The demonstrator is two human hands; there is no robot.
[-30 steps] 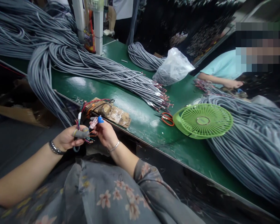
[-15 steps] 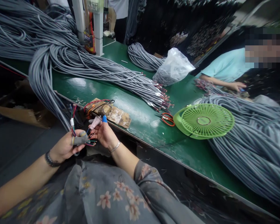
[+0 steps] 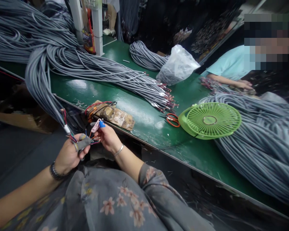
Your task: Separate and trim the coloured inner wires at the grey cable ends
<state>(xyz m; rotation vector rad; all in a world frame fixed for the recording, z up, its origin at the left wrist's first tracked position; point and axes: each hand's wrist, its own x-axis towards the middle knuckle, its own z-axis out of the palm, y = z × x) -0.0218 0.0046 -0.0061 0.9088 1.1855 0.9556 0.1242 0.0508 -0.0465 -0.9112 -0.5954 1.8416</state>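
At the table's front edge, my left hand point(image 3: 71, 150) is closed around the end of a grey cable. Grey coverings wrap its thumb and a finger. Thin coloured wires point(image 3: 71, 136) fan out from the cable end, beside a white band point(image 3: 66, 129). My right hand point(image 3: 108, 138), with a blue fingertip cover point(image 3: 101, 124), is pinched at the loose wires point(image 3: 94, 140) close to the left fingers. A pale pinkish piece point(image 3: 95, 125) shows at the right fingers; whether it is a wrapped finger or a part, I cannot tell. The exact grip is partly hidden.
On the green table point(image 3: 139, 115) lie a big bundle of grey cables point(image 3: 106, 69), a taped wooden block point(image 3: 113, 115), orange-handled scissors point(image 3: 172, 119), a green fan point(image 3: 210, 120) and a plastic bag point(image 3: 178, 65). More cables point(image 3: 260, 144) hang at right, near a co-worker's hand point(image 3: 244, 85).
The view has shifted slightly. My left hand has turned a little, and the wires above it now lean more to the left. My right hand stays close beside it.
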